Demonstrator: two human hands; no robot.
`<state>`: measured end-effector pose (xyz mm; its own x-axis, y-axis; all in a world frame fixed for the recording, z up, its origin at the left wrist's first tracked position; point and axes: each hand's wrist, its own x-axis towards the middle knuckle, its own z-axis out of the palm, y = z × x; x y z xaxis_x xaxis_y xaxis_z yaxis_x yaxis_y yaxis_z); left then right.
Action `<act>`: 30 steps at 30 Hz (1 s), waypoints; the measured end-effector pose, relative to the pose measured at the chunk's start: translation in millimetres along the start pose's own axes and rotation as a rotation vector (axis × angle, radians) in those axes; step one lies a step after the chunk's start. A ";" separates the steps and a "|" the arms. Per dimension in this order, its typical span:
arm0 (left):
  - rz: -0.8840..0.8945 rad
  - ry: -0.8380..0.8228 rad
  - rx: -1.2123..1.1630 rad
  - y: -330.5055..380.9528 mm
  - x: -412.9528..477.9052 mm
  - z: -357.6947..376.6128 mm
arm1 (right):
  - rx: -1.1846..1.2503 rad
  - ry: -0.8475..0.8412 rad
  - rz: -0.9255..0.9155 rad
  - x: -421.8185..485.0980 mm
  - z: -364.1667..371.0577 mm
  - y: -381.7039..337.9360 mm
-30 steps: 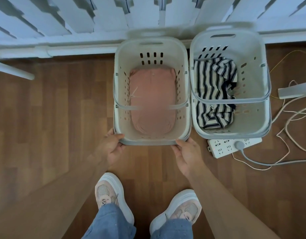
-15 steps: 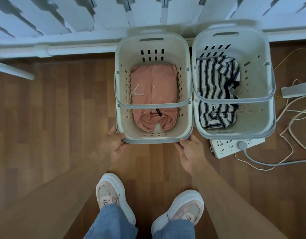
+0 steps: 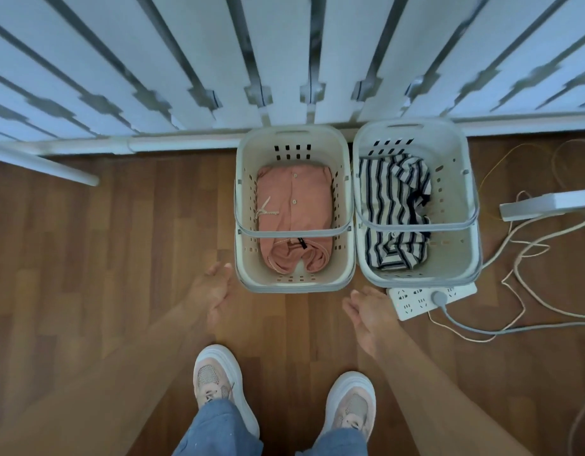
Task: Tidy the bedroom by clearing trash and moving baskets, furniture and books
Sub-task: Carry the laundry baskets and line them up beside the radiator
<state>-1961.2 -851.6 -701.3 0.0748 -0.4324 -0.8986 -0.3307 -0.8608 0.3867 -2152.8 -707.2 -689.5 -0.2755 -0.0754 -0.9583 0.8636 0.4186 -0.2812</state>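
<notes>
Two baskets, the pink-load basket (image 3: 294, 287) and the striped-load basket (image 3: 419, 282), stand side by side at the foot of the white railing (image 3: 185, 77), presumably to free the walkway. Your left hand (image 3: 215, 287) and right hand (image 3: 367, 311) hover on their side away from the railing, each grip apart, holding nothing.

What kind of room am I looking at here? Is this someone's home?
Probably a room in a home, perhaps a bedroom. The pink-clothes basket and the striped-clothes basket stand side by side on a wooden floor, a power strip lies by them, and white slats rise behind.
</notes>
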 end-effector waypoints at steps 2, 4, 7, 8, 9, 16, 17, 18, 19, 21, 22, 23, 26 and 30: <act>0.035 -0.028 0.049 15.9 -24.2 -1.9 | -0.008 -0.007 -0.010 -27.0 -3.7 -17.4; 0.055 -0.056 0.058 31.0 -49.8 0.8 | -0.003 -0.016 -0.031 -49.5 -7.5 -33.6; 0.080 -0.114 0.008 55.9 -100.3 9.8 | -0.026 -0.081 -0.077 -85.8 -9.5 -60.9; 0.089 -0.136 -0.008 64.2 -117.8 13.5 | -0.022 -0.091 -0.094 -96.5 -9.0 -69.5; 0.100 -0.159 -0.005 72.0 -134.6 15.0 | -0.021 -0.107 -0.115 -112.3 -9.5 -80.3; 0.217 -0.258 0.029 113.0 -250.5 15.0 | -0.086 -0.187 -0.222 -229.6 -13.5 -131.4; 0.223 -0.257 0.031 120.2 -266.2 12.9 | -0.114 -0.188 -0.239 -248.9 -15.4 -138.0; 0.225 -0.261 0.035 126.4 -281.5 11.5 | -0.129 -0.199 -0.256 -263.8 -17.3 -141.6; 0.245 -0.268 0.036 133.9 -300.1 9.4 | -0.148 -0.211 -0.274 -282.9 -20.9 -147.3; 0.299 -0.286 0.005 151.0 -332.3 4.7 | -0.159 -0.233 -0.313 -313.5 -25.2 -159.4; 0.311 -0.303 -0.013 160.4 -352.3 1.2 | -0.164 -0.246 -0.340 -331.5 -26.9 -166.4; 0.321 -0.318 -0.022 167.0 -364.0 -1.3 | -0.168 -0.252 -0.364 -345.3 -28.5 -171.4; 0.381 -0.330 -0.030 188.0 -409.7 -11.8 | -0.178 -0.279 -0.423 -396.3 -35.6 -189.9; 0.426 -0.336 -0.039 203.7 -460.7 -24.9 | -0.201 -0.332 -0.502 -450.6 -41.7 -206.3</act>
<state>-2039.7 -834.4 -203.4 -0.3651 -0.6409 -0.6752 -0.2301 -0.6407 0.7325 -2224.4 -721.8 -197.6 -0.4526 -0.5699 -0.6858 0.5585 0.4183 -0.7163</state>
